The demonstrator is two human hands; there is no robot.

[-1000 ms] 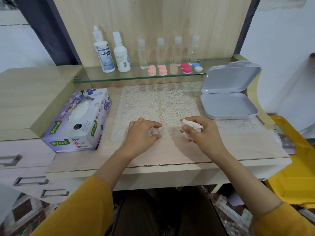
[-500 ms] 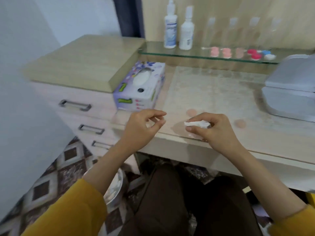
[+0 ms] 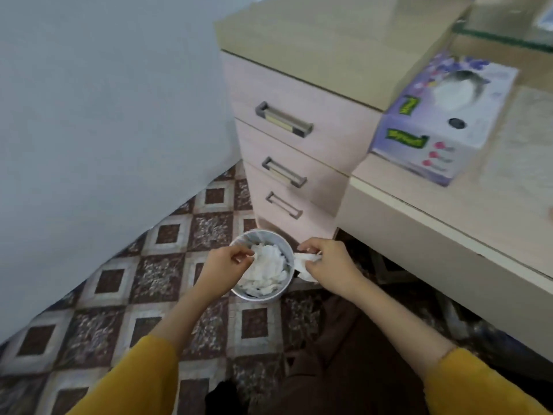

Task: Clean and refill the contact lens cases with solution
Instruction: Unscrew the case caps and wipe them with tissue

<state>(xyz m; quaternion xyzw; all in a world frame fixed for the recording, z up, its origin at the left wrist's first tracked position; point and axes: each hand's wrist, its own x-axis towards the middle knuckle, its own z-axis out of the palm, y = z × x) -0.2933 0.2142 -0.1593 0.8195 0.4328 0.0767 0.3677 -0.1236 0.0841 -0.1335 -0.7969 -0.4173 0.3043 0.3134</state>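
Now your right hand (image 3: 326, 263) pinches a crumpled tissue (image 3: 305, 260) beside the floor bin (image 3: 259, 297), likely for discarding, while your left hand (image 3: 226, 266) curls over its rim, grip unclear.

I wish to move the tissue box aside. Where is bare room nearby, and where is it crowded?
Bare: the drawer unit top, left of the tissue box, and the desk strip before the box. Crowded: the bin, full of tissues, left hand and right hand at it.
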